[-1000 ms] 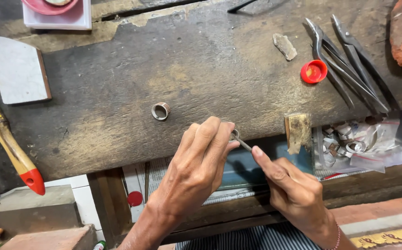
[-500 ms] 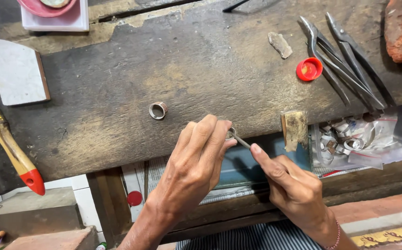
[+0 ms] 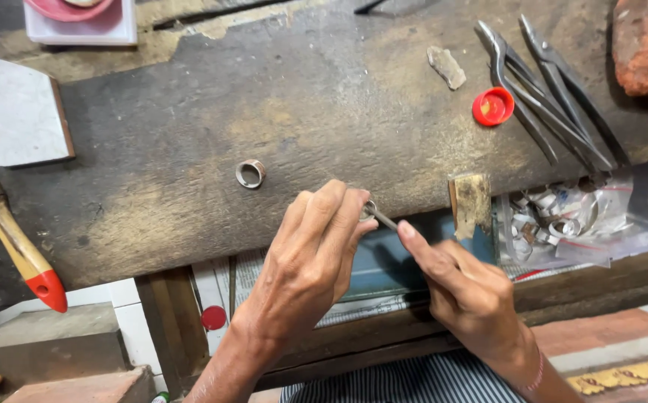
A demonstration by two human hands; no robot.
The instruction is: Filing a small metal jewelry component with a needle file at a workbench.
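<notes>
While my left hand [image 3: 316,254] pinches a small metal ring [image 3: 369,210] at its fingertips, just off the near edge of the worn bench [image 3: 189,127], my right hand [image 3: 465,291] grips a thin file [image 3: 385,219] whose tip touches it. That ring looks dull grey and narrow. Another ring [image 3: 250,173] lies on the bench, apart. At right, a clear plastic bag [image 3: 592,216] holds curled silvery strips; a red cap [image 3: 493,106] sits beside dark pliers [image 3: 548,97].
</notes>
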